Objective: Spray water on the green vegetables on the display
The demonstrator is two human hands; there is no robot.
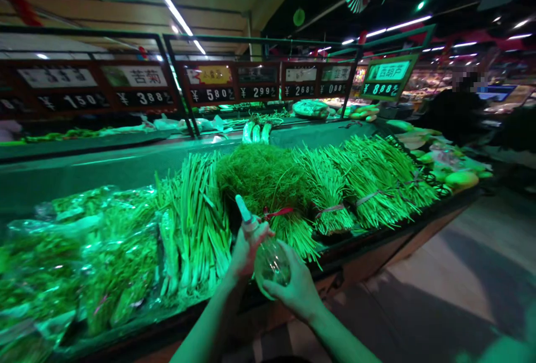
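Both of my hands hold a clear plastic spray bottle [274,257], tilted with its pale nozzle pointing away and to the left. My left hand [250,246] is closed around the bottle's neck, just below the nozzle. Around the rounded body, my right hand [295,285] grips from the right side, thumb across the near face. Just beyond the bottle lies a feathery green bunch of dill-like herb [268,176], tied with a red band. Long green stalks [196,218] lie to its left, and tied bundles of thin green stems [329,190] to its right.
Bagged leafy greens [113,246] fill the left of the display shelf. More tied stems [385,184] and melon-like produce [460,178] lie right. Price signs [211,84] hang from a metal frame behind. A person [456,109] in dark clothes is at the far right.
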